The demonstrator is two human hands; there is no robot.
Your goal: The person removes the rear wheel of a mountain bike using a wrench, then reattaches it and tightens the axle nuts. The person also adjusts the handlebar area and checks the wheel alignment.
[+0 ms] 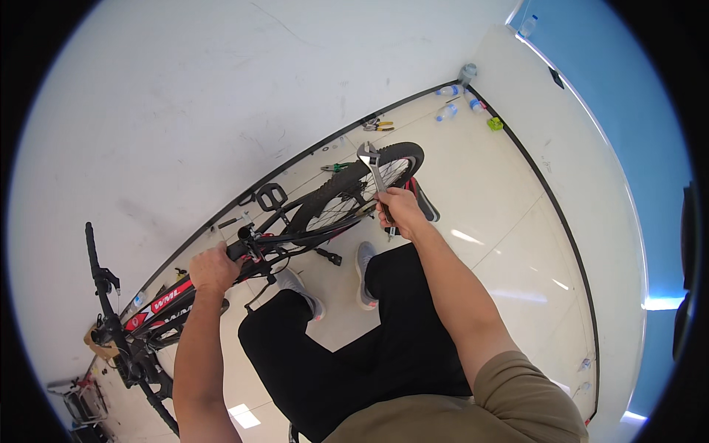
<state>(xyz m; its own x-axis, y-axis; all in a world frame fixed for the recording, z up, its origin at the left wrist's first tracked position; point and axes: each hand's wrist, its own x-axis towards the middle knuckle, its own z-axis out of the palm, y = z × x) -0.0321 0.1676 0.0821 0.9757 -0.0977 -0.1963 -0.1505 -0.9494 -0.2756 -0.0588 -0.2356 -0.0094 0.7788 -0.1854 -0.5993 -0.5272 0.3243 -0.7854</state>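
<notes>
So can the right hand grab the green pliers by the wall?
Probably not as things stand: the right hand is already holding a wrench, and the back wheel is in between, with the green pliers on its far side.

Plain black trousers (pixel 415 321); at the trousers' top, an olive-brown shirt (pixel 413 422) with a short sleeve (pixel 521 391); at the trousers' lower ends, light grey shoes (pixel 365 273) touched with pink; left hand (pixel 214 268) and right hand (pixel 402 212) bare.

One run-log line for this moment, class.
left hand: on bicycle frame | right hand: holding adjustable wrench | rear wheel: behind wrench | green-handled pliers: on floor
</notes>
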